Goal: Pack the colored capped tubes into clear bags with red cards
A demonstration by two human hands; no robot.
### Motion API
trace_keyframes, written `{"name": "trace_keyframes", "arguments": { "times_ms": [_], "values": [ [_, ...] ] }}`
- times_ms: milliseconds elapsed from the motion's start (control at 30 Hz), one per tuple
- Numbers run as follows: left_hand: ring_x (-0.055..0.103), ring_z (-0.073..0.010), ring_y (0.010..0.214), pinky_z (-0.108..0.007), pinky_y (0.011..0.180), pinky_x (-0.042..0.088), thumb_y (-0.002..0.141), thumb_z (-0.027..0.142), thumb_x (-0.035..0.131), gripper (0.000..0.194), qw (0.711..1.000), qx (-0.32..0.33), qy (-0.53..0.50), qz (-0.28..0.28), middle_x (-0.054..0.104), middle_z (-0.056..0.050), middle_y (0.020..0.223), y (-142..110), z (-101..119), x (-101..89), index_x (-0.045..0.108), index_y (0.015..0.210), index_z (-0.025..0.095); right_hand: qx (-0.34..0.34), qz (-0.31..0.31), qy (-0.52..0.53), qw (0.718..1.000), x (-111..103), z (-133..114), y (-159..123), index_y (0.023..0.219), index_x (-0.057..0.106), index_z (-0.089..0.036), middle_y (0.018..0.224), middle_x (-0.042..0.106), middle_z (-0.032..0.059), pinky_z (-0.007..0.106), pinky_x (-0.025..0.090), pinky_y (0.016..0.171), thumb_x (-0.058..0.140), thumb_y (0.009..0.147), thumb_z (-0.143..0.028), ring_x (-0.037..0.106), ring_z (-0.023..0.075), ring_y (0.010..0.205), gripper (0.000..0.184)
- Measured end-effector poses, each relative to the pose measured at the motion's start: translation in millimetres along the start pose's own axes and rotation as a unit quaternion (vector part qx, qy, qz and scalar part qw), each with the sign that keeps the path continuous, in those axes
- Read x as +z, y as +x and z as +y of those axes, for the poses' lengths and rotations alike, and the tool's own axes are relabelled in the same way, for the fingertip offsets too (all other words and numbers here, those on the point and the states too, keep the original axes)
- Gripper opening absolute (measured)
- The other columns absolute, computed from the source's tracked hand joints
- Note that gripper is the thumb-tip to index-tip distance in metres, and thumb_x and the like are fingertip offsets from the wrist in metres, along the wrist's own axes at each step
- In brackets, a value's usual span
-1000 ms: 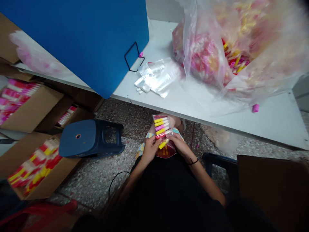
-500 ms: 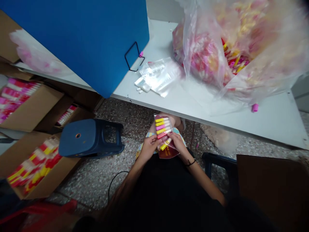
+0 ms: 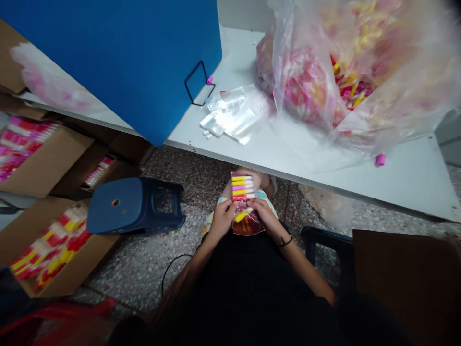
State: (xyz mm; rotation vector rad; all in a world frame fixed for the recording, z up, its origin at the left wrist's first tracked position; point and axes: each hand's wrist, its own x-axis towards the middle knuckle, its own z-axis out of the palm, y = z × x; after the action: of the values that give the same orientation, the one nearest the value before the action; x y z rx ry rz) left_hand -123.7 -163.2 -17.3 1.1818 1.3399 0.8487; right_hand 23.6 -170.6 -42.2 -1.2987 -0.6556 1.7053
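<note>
Over my lap I hold a clear plastic bag [image 3: 248, 228] with a dark red printed part at its near end. Several small yellow, pink and red sticks with white ends [image 3: 242, 188] lie side by side at the bag's far end. One yellow-and-white stick [image 3: 244, 215] lies apart from that row, slanted, between my hands. My left hand [image 3: 223, 217] pinches the bag's left edge. On the right edge, my right hand [image 3: 264, 215] grips it with the thumb on top. The fingers beneath the bag are hidden.
On the white table [image 3: 295, 163] lie flat clear bags [image 3: 239, 113] and a big plastic sack [image 3: 306, 91] of coloured pieces. A blue board [image 3: 118, 57] stands at left. A blue stool [image 3: 118, 204] and cardboard boxes [image 3: 68, 264] of bundled sticks are to my left.
The row of sticks has straightened and sits more level in the bag. The loose yellow stick has shifted slightly left and up. My hands have moved only a little along the bag's edges.
</note>
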Motion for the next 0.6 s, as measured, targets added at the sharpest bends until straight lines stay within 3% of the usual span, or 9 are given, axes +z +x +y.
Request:
{"name": "trace_keyframes", "arguments": {
  "times_ms": [100, 167, 333, 467, 600],
  "values": [
    [0.061, -0.0179, 0.074, -0.026, 0.068, 0.046, 0.071, 0.043, 0.064, 0.035, 0.997, -0.022, -0.055, -0.052, 0.068, -0.005, 0.081, 3.3, 0.6, -3.8, 0.066, 0.087, 0.013, 0.018, 0.014, 0.041, 0.999, -0.1, 1.1, -0.7, 0.071, 0.067, -0.019, 0.068, 0.067, -0.0006, 0.031, 0.045, 0.071, 0.065, 0.061, -0.033, 0.060, 0.0191, 0.068, 0.017],
    [0.063, -0.0193, 0.080, -0.027, 0.073, 0.048, 0.071, 0.043, 0.065, 0.038, 0.995, -0.030, -0.076, -0.057, 0.069, -0.007, 0.088, 4.6, -1.5, -4.9, 0.066, 0.094, 0.013, 0.018, 0.019, 0.046, 0.999, 1.8, 2.1, -1.4, 0.072, 0.067, -0.018, 0.069, 0.068, -0.0006, 0.031, 0.044, 0.072, 0.065, 0.062, -0.032, 0.060, 0.0191, 0.070, 0.017],
    [0.062, -0.0181, 0.076, -0.026, 0.068, 0.048, 0.076, 0.040, 0.061, 0.033, 0.996, -0.016, -0.082, -0.008, 0.069, -0.007, 0.085, 4.7, -11.3, -4.2, 0.066, 0.092, 0.013, 0.027, 0.012, 0.046, 0.998, 8.5, 4.9, -2.9, 0.080, 0.068, -0.017, 0.077, 0.070, 0.0010, 0.033, 0.045, 0.076, 0.066, 0.063, -0.035, 0.061, 0.0198, 0.074, 0.024],
    [0.058, -0.0150, 0.066, -0.023, 0.061, 0.044, 0.079, 0.040, 0.057, 0.028, 0.999, 0.018, -0.034, 0.000, 0.064, -0.003, 0.073, 3.8, -11.4, -3.4, 0.065, 0.082, 0.013, 0.024, 0.013, 0.041, 0.999, 7.8, 6.5, -1.8, 0.082, 0.068, -0.018, 0.079, 0.070, 0.0008, 0.033, 0.046, 0.078, 0.067, 0.064, -0.037, 0.062, 0.0201, 0.077, 0.026],
    [0.052, -0.0124, 0.059, -0.021, 0.054, 0.039, 0.081, 0.040, 0.055, 0.028, 0.999, 0.032, -0.006, 0.008, 0.059, 0.000, 0.065, 1.9, -9.0, -0.3, 0.062, 0.075, 0.013, -0.017, 0.024, 0.050, 0.998, 5.5, 4.9, 2.8, 0.086, 0.067, -0.019, 0.086, 0.071, 0.0016, 0.032, 0.046, 0.082, 0.064, 0.070, -0.042, 0.063, 0.0201, 0.085, 0.028]
  ]
}}
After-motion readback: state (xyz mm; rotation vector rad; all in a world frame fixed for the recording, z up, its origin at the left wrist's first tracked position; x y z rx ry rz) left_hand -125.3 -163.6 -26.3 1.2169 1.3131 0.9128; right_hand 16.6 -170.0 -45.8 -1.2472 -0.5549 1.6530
